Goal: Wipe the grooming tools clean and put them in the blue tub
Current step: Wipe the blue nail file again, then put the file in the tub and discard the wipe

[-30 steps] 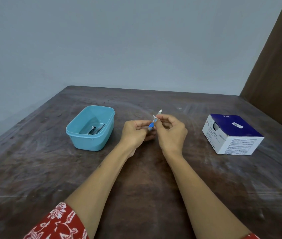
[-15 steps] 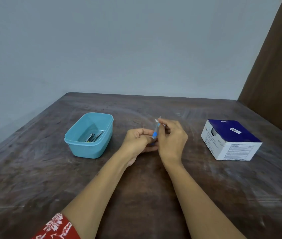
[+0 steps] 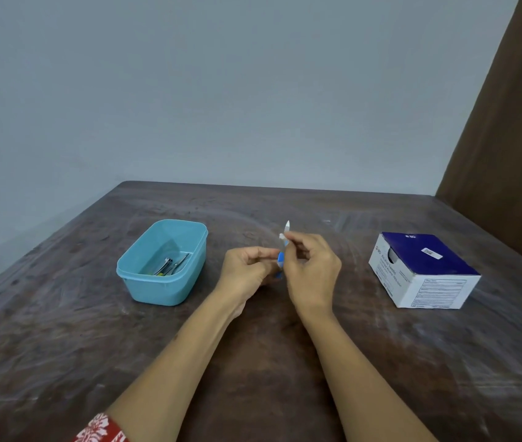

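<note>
Currently holding small grooming tool (image 3: 281, 260) w/ both hands above table (image 3: 62, 346), just right of blue tub (image 3: 164, 261). Tool: blue handle, pale pointed tip aimed up and slightly away from camera, near upright. L hand (image 3: 248, 271) curled round lower blue handle; thumb and forefinger pinching it, other fingers folded under. R hand (image 3: 312, 266) touching L hand at the tool; thumb and forefinger pinching small white wipe (image 3: 282, 236) against upper shaft, just below tip. Remaining R fingers loosely curled behind, not spread. Exact contact of wipe w/ blade: cannot tell, too small and partly hidden by fingertips.

Blue tub sitting on table, left of both hands, apart from them, no lid. Holding several metal tools (image 3: 170, 266) lying flat on its floor at the near end, overlapping; looks like nail clipper plus thin tweezer-type pieces, one w/ small yellow-green spot. Exact count unclear.

Well right of tub, past the hands: white carton w/ dark blue top (image 3: 425, 269), printed panels on sides, small white label on top, round opening in face turned toward hands. Resting flat on table, not touched.

Table dark brown, scuffed and streaked. Grey wall (image 3: 221, 90) behind tub; brown panel (image 3: 508, 138) at far right. Red floral sleeve (image 3: 101, 429) at bottom edge on L arm.
</note>
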Demonstrator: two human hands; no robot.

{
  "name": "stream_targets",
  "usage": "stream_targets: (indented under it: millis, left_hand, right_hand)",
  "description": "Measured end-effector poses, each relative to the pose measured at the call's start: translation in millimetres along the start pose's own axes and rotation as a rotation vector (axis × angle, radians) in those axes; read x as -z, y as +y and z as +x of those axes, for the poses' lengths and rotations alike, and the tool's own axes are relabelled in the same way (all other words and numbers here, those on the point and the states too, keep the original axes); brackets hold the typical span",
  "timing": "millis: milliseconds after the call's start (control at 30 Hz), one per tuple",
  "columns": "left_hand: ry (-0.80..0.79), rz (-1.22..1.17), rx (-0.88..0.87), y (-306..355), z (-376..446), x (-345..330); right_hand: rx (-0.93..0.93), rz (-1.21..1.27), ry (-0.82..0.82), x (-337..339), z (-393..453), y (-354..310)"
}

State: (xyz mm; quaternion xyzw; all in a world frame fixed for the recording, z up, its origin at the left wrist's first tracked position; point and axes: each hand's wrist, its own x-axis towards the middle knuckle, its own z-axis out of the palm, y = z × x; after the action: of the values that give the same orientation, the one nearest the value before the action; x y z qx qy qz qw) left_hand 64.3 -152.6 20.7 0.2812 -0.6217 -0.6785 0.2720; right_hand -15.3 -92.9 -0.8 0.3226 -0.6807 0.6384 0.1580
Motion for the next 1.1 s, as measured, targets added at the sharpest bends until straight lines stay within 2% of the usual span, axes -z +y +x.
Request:
stream_targets:
  millis: [133, 333, 467, 600, 700, 833, 933, 1033, 1100]
  left_hand:
    - [0.041, 0.077, -0.063, 1.6, -1.5, 1.3]
    - [-0.064, 0.145, 0.013, 4.1, -3.2, 2.0]
    - [-0.091, 0.170, 0.048, 2.0, -5.4, 1.7]
    - [-0.069, 0.186, -0.004, 1.9, -13.5, -0.8]
    - [0.075, 0.222, -0.137, 7.3, -19.1, 6.9]
    - [0.451, 0.417, -0.337, 38.2, -22.2, 46.1]
    - [0.592, 0.642, -0.200, 63.2, -27.4, 78.4]
    - [0.592, 0.887, 0.050, 68.5, -21.1, 94.1]
    - [0.570, 0.992, 0.149, 67.3, -16.1, 95.8]
  right_hand:
    - [0.008, -0.035, -0.038, -0.1, -2.9, -1.9]
    - [-0.007, -0.021, 0.052, 0.8, 1.1, 1.6]
    - [-0.063, -0.026, 0.133, 2.2, 2.5, 4.0]
    - [-0.207, -0.026, 0.208, 5.3, 5.3, 11.9]
    - [-0.235, -0.012, 0.192, 6.0, 4.8, 13.4]
    - [-0.237, 0.010, 0.161, 4.2, 4.2, 11.6]
    - [-0.253, 0.018, 0.128, 4.4, 2.6, 10.0]
    - [-0.260, 0.014, 0.108, 4.1, 2.0, 8.5]
    - [-0.265, 0.008, 0.095, 3.8, 2.1, 7.1]
